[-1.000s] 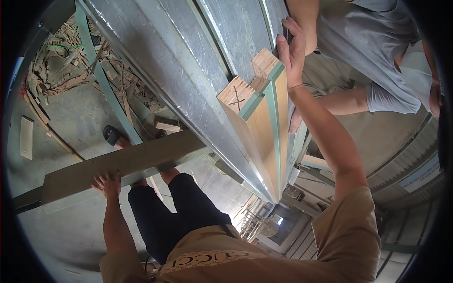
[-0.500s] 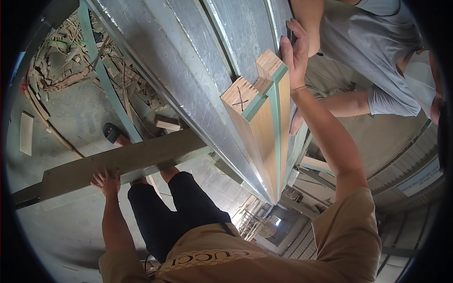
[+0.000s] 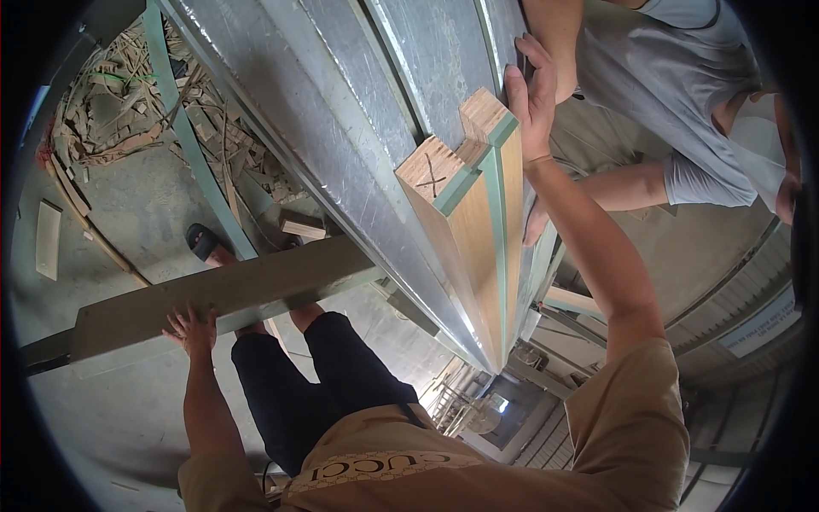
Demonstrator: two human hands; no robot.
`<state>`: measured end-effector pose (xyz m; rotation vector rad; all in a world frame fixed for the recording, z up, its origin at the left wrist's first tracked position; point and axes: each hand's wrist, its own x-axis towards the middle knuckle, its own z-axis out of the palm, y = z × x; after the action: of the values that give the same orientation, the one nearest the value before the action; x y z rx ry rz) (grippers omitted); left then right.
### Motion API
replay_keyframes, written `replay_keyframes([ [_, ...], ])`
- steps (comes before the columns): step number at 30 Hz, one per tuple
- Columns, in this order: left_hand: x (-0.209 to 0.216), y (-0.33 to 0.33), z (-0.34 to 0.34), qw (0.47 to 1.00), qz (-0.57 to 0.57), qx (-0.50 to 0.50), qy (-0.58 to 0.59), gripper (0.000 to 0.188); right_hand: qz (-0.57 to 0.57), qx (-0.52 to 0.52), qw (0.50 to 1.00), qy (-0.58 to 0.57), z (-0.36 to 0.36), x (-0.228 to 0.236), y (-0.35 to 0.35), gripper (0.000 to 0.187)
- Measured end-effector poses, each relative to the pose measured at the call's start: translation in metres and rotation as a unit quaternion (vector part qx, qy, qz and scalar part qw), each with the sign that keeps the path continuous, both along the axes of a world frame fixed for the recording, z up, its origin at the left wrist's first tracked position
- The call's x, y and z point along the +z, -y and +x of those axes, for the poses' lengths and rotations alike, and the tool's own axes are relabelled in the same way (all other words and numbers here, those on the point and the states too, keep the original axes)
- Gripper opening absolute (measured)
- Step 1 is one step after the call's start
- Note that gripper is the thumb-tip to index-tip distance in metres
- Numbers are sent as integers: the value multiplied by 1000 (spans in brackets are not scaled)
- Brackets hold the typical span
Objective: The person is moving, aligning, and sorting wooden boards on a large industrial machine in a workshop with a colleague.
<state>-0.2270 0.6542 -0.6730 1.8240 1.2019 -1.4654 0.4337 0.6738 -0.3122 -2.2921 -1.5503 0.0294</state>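
Observation:
A long wooden profile with a stepped end and green edges lies lengthwise on a ribbed metal table. Its light end face bears a dark cross mark. My right hand rests along the right side of that end, fingers stretched out and not wrapped round it. At the left, my left hand lies with spread fingers on the near edge of a long grey-green beam, which juts out from the table's side. The underside of my right palm is hidden.
A co-worker in a grey shirt stands at the right; their hand is by the profile's side. Wood scraps heap on the floor at far left, near a green strip. A short wood block lies beyond the beam.
The wooden profile's end and my right hand appear very slightly further left. My left hand stays on the beam.

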Motion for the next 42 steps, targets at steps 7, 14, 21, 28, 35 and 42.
replay_keyframes([
  [7,0,0,2,1000,-5,16,2,96,6,3,1000,8,1,0,0,44],
  [14,-3,3,-5,1000,7,11,15,96,39,-12,999,-14,-2,-3,-4,42],
  [21,-16,11,1,996,46,8,69,92,62,9,996,56,2,7,8,37],
  [28,15,64,-26,952,165,-176,190,85,138,-60,988,-39,-24,-29,-18,49],
  [35,105,50,5,949,25,-97,300,88,177,-125,961,-171,-160,87,84,56],
  [42,170,148,19,878,11,-99,467,66,52,-167,985,15,-345,66,428,69],
])
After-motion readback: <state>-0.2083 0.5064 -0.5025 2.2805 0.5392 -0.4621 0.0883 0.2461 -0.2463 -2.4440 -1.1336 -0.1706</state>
